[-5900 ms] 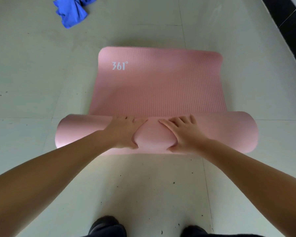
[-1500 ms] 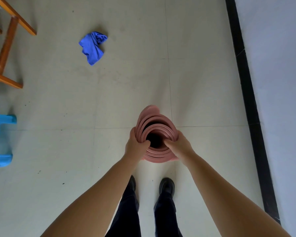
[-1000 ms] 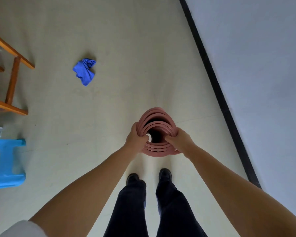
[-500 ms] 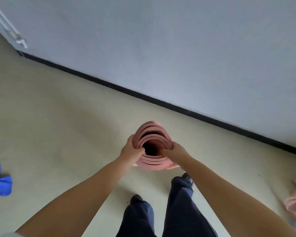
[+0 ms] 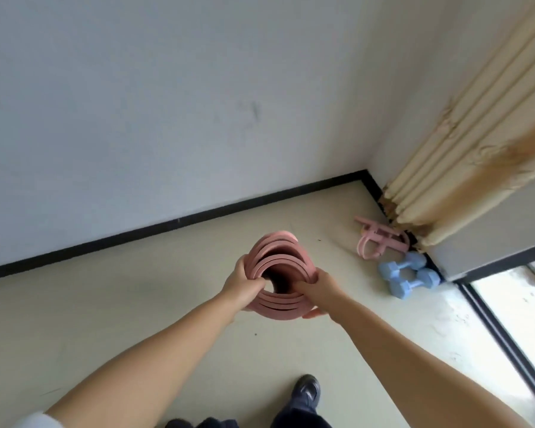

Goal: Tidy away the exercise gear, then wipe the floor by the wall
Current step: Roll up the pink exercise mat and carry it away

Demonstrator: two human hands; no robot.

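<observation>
- A rolled pink foam exercise mat (image 5: pixel 280 278) is held upright, its open spiral end turned towards the camera, above the pale floor (image 5: pixel 105 304).
- The mat's left rim is grasped by the left hand (image 5: pixel 244 281), with fingers curled over the edge into the hollow core.
- The mat's right rim is grasped by the right hand (image 5: pixel 317 287), its fingertips hooked inside the roll and the thumb pressed against the outer layer.
- To the right of the mat, near the corner, two light blue dumbbells (image 5: pixel 410 278) are seen lying on the floor, touching each other.
- Just beyond the dumbbells, further from the mat, a pink plastic exercise piece (image 5: pixel 380 240) lies against the foot of a beige curtain (image 5: pixel 464 143).
- Behind the mat, a black skirting board (image 5: pixel 167 225) runs along the grey-white wall (image 5: pixel 167 103).
- Below the mat, a black shoe (image 5: pixel 305 393) is seen on the floor.
</observation>
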